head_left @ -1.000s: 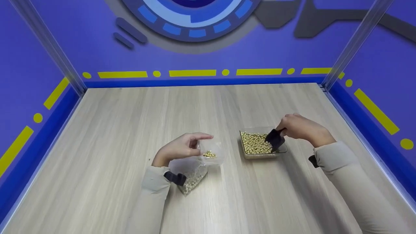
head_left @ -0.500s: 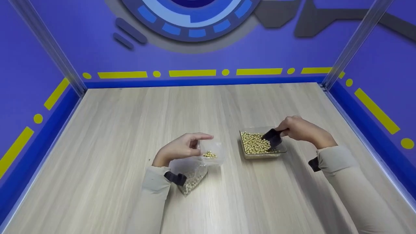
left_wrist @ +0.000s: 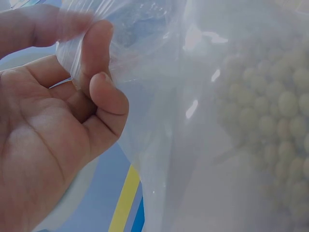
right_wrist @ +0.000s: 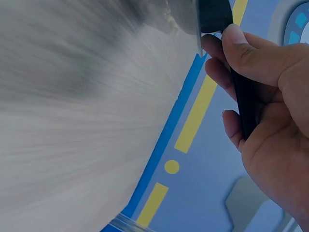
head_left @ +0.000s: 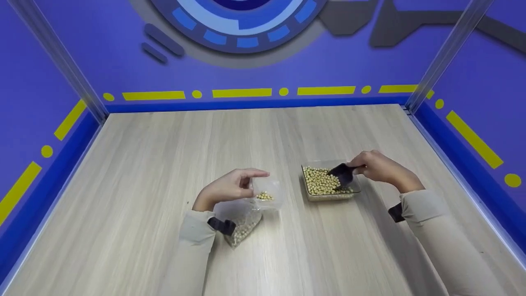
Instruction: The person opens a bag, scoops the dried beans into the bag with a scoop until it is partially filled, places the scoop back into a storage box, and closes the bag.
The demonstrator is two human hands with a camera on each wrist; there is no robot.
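One left hand [head_left: 225, 189], one right hand [head_left: 380, 170], two sleeves [head_left: 187, 255], one clear bag [head_left: 250, 217] near six o'clock in the head view, one scoop [head_left: 343, 174] and one box [head_left: 331, 197] near four (beans [head_left: 318, 181] beyond counting).

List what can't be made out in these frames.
Head: lower edge of the black plastic scoop, hidden by round yellowish beans.
Right wrist: the scoop's far end, cut off by the top edge.
Left wrist: bagged pale round beans, blurred behind cloudy transparent plastic bag, cropped right.

No text, label, brand or number can be read here.
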